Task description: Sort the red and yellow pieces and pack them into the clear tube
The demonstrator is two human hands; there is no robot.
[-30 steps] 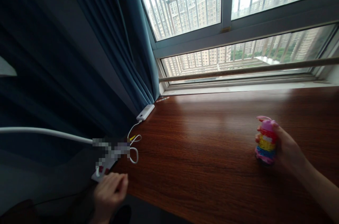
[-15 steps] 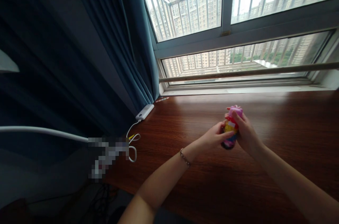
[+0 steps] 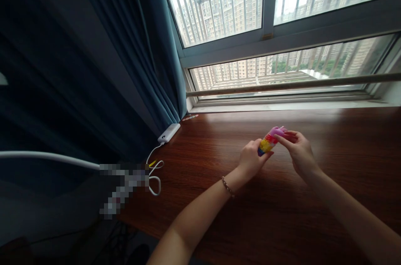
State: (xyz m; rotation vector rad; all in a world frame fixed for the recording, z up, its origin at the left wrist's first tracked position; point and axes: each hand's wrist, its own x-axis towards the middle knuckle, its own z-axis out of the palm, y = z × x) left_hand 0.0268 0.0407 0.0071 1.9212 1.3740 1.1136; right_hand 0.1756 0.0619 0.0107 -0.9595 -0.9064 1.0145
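A small bottle with bands of red, yellow and blue and a pink-purple cap is held above the brown tabletop, tilted with its cap up and to the right. My left hand is wrapped round the lower part, hiding the bottom end. At the upper end, the thumb and fingers of my right hand pinch the cap. What fills the bottle is too small to make out.
A white power bank with a white cable lies on the wooden table by the blue curtain. A row of small round stickers is near the table's back edge. Behind stands a barred window.
The bottle has tipped from nearly upright to leaning right. My left hand has shifted down round its lower part, and my right hand has moved from its side to the cap.
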